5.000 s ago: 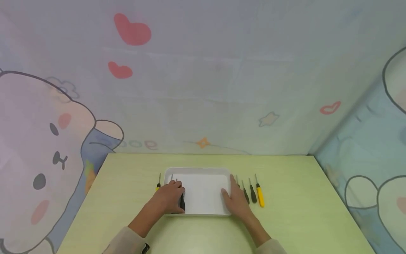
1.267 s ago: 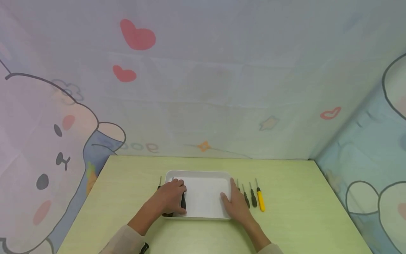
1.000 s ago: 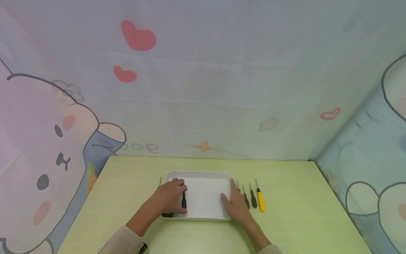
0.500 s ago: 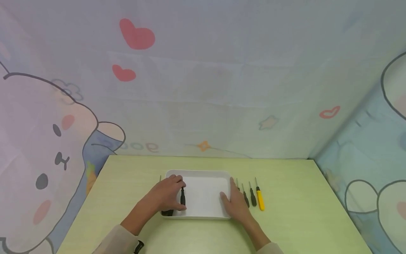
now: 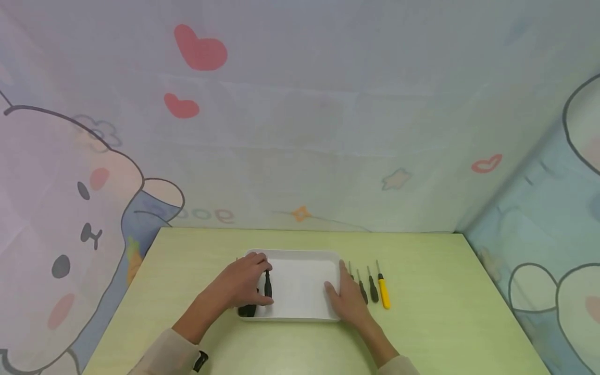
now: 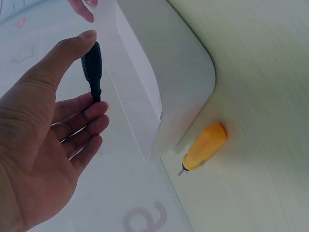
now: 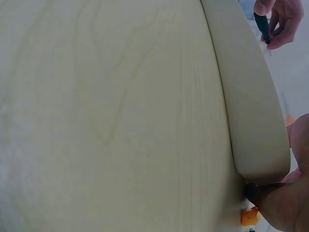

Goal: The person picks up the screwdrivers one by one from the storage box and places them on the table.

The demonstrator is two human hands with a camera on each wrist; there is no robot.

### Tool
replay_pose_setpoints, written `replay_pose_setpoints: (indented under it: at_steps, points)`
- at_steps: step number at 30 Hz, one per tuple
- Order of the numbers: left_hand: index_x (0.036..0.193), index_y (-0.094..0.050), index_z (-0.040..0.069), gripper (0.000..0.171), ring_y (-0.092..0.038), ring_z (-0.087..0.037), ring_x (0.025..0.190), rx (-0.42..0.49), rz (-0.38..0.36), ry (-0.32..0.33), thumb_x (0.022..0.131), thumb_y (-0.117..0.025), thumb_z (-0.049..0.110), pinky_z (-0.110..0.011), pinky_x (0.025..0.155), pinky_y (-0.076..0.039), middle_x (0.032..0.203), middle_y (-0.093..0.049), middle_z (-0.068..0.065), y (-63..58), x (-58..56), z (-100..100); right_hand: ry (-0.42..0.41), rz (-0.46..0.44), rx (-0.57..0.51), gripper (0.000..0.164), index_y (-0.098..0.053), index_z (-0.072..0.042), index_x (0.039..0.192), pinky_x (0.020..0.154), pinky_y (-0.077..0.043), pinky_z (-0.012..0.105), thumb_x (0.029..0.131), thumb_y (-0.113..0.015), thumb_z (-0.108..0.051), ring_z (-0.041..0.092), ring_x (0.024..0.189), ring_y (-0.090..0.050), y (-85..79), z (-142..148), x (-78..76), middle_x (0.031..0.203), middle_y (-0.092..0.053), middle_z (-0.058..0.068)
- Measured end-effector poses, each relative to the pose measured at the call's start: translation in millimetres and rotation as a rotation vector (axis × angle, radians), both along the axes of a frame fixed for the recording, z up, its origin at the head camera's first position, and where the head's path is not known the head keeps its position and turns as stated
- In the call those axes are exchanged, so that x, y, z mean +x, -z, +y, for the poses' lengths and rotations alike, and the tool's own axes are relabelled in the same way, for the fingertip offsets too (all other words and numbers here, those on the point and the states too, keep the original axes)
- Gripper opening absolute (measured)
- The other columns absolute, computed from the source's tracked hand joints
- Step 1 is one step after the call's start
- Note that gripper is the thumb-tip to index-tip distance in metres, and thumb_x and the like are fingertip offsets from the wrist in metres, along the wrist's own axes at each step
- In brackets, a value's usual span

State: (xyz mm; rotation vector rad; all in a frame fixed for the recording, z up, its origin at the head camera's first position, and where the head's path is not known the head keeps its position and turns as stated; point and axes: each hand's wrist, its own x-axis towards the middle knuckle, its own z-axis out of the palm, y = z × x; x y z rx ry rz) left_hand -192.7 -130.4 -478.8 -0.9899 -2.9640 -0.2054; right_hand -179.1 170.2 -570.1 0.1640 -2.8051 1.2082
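My left hand (image 5: 242, 284) pinches a small screwdriver with a black handle (image 6: 91, 67) between thumb and fingertips, over the left part of a white tray (image 5: 302, 286). The thumb is at the handle's end and the fingers are at its neck. At the tray's right side, my right hand (image 5: 349, 299) holds the wall, thumb inside and fingers along the outside. Dark handles (image 5: 247, 311) lie in the tray's near left corner, partly hidden by the left hand. Outside the tray's left wall rests a yellow-handled screwdriver (image 6: 205, 145).
Right of the tray, several screwdrivers lie in a row on the pale green table (image 5: 436, 297), among them a black-handled screwdriver (image 5: 373, 290) and a yellow-handled screwdriver (image 5: 384, 292). A printed curtain (image 5: 319, 130) stands behind the table.
My left hand has drawn the black screwdriver up and slightly left within the tray area, uncovering dark handles at the near corner. The right hand keeps its place on the tray.
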Motion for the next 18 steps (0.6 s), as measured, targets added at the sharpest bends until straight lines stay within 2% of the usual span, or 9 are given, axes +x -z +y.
replay_pose_setpoints:
  at_steps: [5, 18]
  points:
    - [0.124, -0.065, 0.009, 0.074, -0.052, -0.021, 0.114, -0.004, 0.015, 0.003, 0.073, -0.079, 0.062, -0.037, 0.090, -0.051, 0.123, -0.055, -0.003, -0.7, -2.0, -5.7, -0.005, 0.010, -0.005, 0.075, -0.018, 0.008, 0.154, 0.115, -0.027, 0.054, 0.099, -0.058, -0.025, 0.041, 0.143, -0.031, 0.9, -1.3, -0.5, 0.157, -0.028, 0.026]
    - [0.124, -0.064, 0.009, 0.075, -0.052, -0.019, 0.108, 0.007, 0.031, -0.007, 0.073, -0.078, 0.063, -0.036, 0.087, -0.052, 0.122, -0.055, -0.002, -5.3, -7.4, -8.4, 0.006, 0.013, 0.012, 0.074, -0.019, 0.007, 0.154, 0.115, -0.027, 0.053, 0.099, -0.057, -0.025, 0.041, 0.143, -0.031, 1.7, 0.9, -1.9, 0.157, -0.028, 0.026]
